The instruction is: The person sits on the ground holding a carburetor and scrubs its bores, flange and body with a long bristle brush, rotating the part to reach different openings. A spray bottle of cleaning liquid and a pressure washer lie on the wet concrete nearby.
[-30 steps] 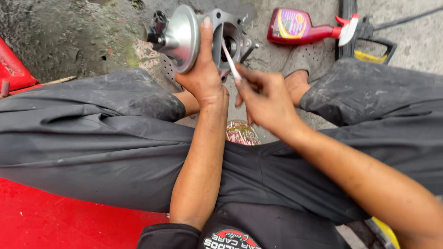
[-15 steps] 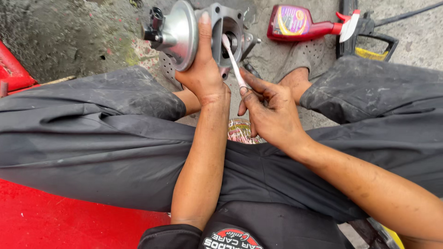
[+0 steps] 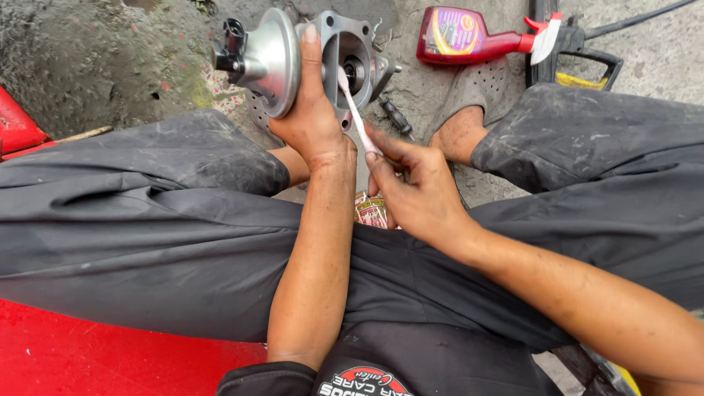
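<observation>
Your left hand (image 3: 312,121) grips the housing (image 3: 323,62); your right hand (image 3: 414,191) pinches a stick (image 3: 356,114), its tip inside the bore; cleaning looks midway.

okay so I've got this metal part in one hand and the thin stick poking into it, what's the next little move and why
Probably work the stick a little deeper into the opening. Its tip already sits inside the metal part, the left hand steadies that part, and the right hand pinches the stick's near end.

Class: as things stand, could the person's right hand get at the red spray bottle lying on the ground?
Probably not at once. The right hand is pinching a thin white stick poked into the metal part. The red spray bottle lies beyond the foot with nothing covering it, so the stick would have to go first.
</observation>
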